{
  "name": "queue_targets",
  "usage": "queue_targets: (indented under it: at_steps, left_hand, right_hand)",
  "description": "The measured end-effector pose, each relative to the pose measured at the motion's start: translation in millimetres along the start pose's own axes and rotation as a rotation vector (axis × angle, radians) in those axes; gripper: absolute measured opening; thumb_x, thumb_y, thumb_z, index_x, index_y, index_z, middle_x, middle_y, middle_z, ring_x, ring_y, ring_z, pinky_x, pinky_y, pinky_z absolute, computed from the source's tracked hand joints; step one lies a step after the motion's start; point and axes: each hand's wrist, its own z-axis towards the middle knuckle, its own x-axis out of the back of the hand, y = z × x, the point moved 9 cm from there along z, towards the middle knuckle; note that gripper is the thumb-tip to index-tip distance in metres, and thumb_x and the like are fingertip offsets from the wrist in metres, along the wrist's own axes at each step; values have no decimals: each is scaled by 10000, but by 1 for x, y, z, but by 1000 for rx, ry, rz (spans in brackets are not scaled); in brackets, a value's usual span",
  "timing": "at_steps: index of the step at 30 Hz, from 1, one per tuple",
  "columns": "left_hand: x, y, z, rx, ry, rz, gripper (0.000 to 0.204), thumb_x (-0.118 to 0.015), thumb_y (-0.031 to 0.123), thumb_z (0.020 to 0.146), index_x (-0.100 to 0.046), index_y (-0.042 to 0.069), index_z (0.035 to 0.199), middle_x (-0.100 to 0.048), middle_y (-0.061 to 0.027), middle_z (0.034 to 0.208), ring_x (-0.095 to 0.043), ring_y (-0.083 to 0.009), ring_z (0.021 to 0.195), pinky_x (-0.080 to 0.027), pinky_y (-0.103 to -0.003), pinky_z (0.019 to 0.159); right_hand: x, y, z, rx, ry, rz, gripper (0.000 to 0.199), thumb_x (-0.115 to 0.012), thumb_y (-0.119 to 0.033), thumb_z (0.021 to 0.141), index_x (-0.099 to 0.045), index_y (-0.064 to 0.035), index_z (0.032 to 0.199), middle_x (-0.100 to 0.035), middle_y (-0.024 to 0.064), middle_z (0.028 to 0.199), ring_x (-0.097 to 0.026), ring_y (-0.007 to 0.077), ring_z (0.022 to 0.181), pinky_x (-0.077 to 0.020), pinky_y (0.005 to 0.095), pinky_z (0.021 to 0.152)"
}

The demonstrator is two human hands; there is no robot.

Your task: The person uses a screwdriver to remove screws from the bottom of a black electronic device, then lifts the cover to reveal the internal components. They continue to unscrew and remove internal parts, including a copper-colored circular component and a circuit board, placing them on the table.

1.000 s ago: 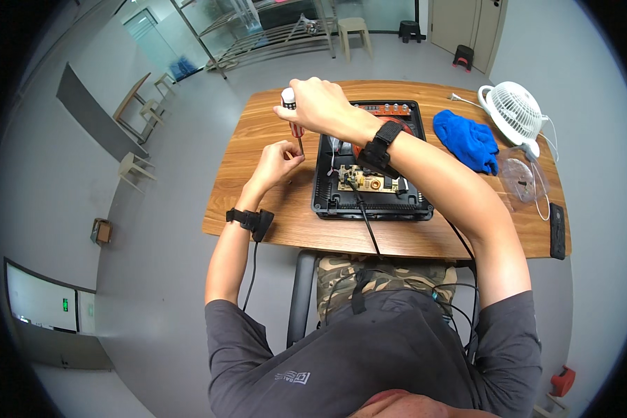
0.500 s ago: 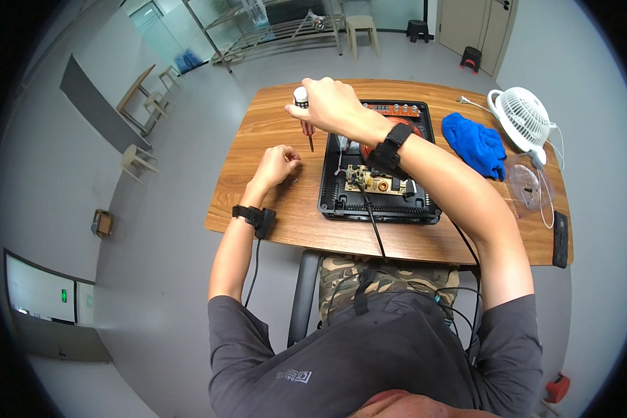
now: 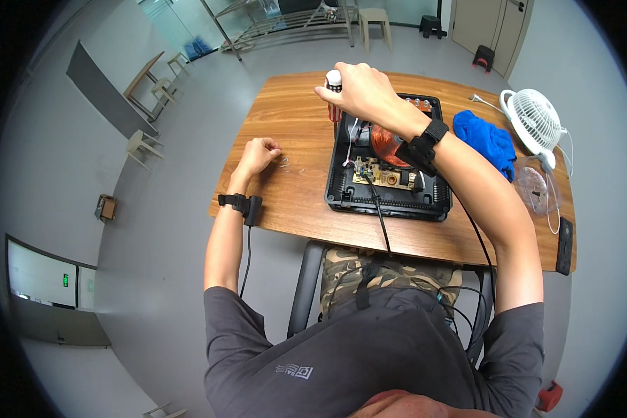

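My right hand grips a screwdriver with a white cap and red handle, held upright at the far left corner of an opened black appliance base. Inside the base I see a copper coil and a small circuit board. My left hand rests on the wooden table, its fingers curled next to a few small screws. Black bands sit on both wrists.
A blue cloth, a white desk fan, a clear round cover and a black phone lie on the table's right side. A cable runs from the base toward me. Stools and shelving stand on the grey floor beyond.
My left hand has moved away from the base to the table's left part. My right hand with the screwdriver stays at the base's far left corner.
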Motion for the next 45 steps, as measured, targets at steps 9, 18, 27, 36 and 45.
queue_targets:
  at_steps: [9,18,27,36,45]
  left_hand:
    - [-8,146,-24,-288,-126,-374,243,-714,191,911,-705,21,1085,-696,-13,919,-602,-84,797,-506,-273,740]
    - [-34,206,-51,-467,-274,-280,177,-720,183,863,-716,74,1002,-711,18,869,-573,-58,728,-415,-240,624]
    - [-35,214,-55,-491,-241,-167,190,-756,188,836,-774,67,981,-754,-80,867,-652,-138,724,-475,-297,657]
    - [-33,214,-57,-514,-239,-224,231,-775,199,825,-746,19,967,-735,-141,847,-674,-201,757,-521,-347,758]
    - [-31,219,-60,-481,-268,-150,197,-749,146,832,-760,35,993,-760,-122,914,-730,-200,868,-547,-334,818]
  right_hand:
    - [8,-9,-30,100,-46,11,454,-701,-440,839,-698,14,847,-688,216,693,-699,382,671,-567,454,657]
    - [-10,-3,-63,133,-53,23,451,-707,-465,842,-684,-17,886,-695,202,742,-701,386,728,-565,461,681]
    - [-22,-6,-67,118,-143,36,443,-687,-458,833,-684,-24,920,-694,216,763,-701,393,760,-569,471,691]
    - [-25,-6,-68,102,-182,27,464,-686,-467,841,-687,-20,964,-692,224,777,-695,401,763,-567,467,696]
    - [-24,-8,-67,131,-140,49,436,-687,-437,803,-684,-10,892,-686,237,755,-694,409,755,-567,486,683]
